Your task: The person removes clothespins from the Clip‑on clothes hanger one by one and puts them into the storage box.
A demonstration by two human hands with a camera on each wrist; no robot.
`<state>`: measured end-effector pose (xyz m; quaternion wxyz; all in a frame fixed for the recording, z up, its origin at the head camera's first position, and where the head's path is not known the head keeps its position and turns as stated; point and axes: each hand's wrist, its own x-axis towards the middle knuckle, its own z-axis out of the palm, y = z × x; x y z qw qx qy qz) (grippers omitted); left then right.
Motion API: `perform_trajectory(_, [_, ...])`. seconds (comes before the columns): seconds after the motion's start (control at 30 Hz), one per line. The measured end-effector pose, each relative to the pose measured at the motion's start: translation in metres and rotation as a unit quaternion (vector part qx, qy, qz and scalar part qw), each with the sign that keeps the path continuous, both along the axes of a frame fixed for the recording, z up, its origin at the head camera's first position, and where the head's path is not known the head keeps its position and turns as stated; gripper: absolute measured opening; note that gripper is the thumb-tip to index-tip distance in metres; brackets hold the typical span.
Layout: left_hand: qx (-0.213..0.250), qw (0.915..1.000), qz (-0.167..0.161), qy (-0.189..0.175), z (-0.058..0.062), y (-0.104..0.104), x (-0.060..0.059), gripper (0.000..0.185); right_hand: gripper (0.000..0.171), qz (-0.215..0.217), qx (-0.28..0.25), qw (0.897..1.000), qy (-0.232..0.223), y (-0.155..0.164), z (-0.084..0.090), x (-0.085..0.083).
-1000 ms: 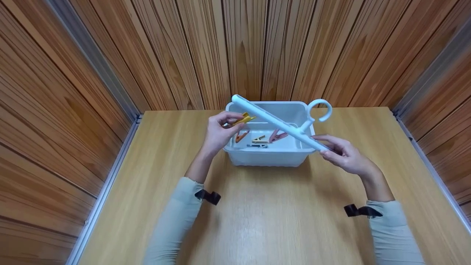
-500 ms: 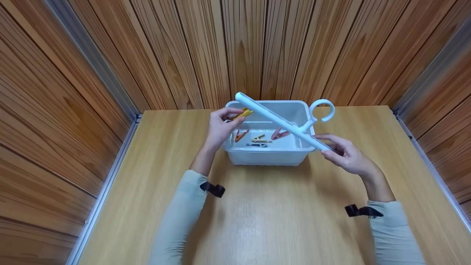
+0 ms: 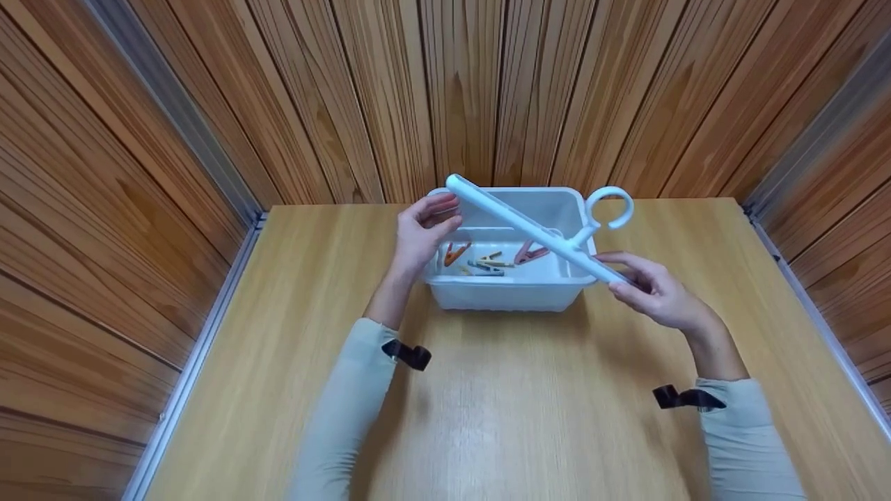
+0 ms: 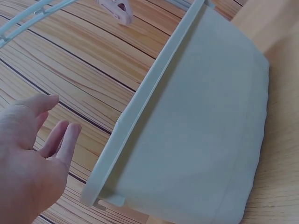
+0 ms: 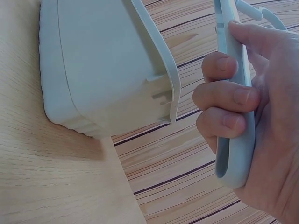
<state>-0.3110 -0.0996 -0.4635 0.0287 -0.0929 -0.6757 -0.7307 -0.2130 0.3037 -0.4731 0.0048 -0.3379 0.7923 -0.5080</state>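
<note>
My right hand (image 3: 658, 289) grips one end of a light-blue clothes hanger (image 3: 518, 221), fingers curled round the bar in the right wrist view. The hanger slants up to the left over a pale plastic tub (image 3: 501, 296), its round hook at the right. My left hand (image 3: 421, 233) is beside the raised end at the tub's left rim, fingers loosely bent and nothing between them. A pink clothespin (image 4: 117, 10) shows above the rim, beneath the bar. Inside the tub lie an orange clothespin (image 3: 456, 254) and, in a cluster, yellowish and grey clothespins (image 3: 491, 270).
The tub stands on a wooden table (image 3: 529, 410) near its back edge. Wood-plank walls (image 3: 459, 90) enclose the back and both sides, with metal rails (image 3: 198, 362) along the table's sides. Each sleeve carries a black wrist strap (image 3: 407, 355).
The yellow clothespin has left my left hand, and the cluster in the tub has shifted and grown. The hanger moved slightly right, then stayed; my right hand holds nearly still.
</note>
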Motion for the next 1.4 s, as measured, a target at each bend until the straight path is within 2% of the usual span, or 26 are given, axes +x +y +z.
perform_trajectory(0.17, [0.002,0.9997,-0.022,0.006,-0.002,0.000,0.001,0.039,0.051,-0.005,0.002,1.000,-0.005,0.000,0.001,-0.001])
perform_trajectory(0.37, [-0.010,0.9989,-0.044,0.012,-0.006,-0.001,0.002,0.042,0.062,0.009,-0.026,1.000,-0.014,-0.004,0.008,0.000])
perform_trajectory(0.57, [-0.008,0.9988,-0.047,0.009,-0.009,-0.004,0.006,0.043,0.062,0.006,-0.021,1.000,-0.002,-0.009,0.011,-0.003])
perform_trajectory(0.87, [-0.011,0.9969,-0.054,0.056,-0.016,-0.002,0.011,0.040,0.059,0.024,-0.015,1.000,0.004,-0.018,0.009,-0.007])
perform_trajectory(1.13, [-0.013,0.9962,-0.055,0.066,-0.020,-0.004,0.015,0.037,0.057,0.007,0.009,1.000,-0.001,-0.024,0.017,-0.008])
perform_trajectory(1.27, [-0.008,0.9937,-0.082,0.076,-0.017,-0.005,0.019,0.040,0.055,-0.002,0.023,1.000,0.003,-0.028,0.019,-0.009])
perform_trajectory(1.4, [0.018,0.9898,-0.121,0.073,-0.014,-0.006,0.026,0.050,0.051,0.000,0.023,1.000,0.008,-0.035,0.020,-0.012])
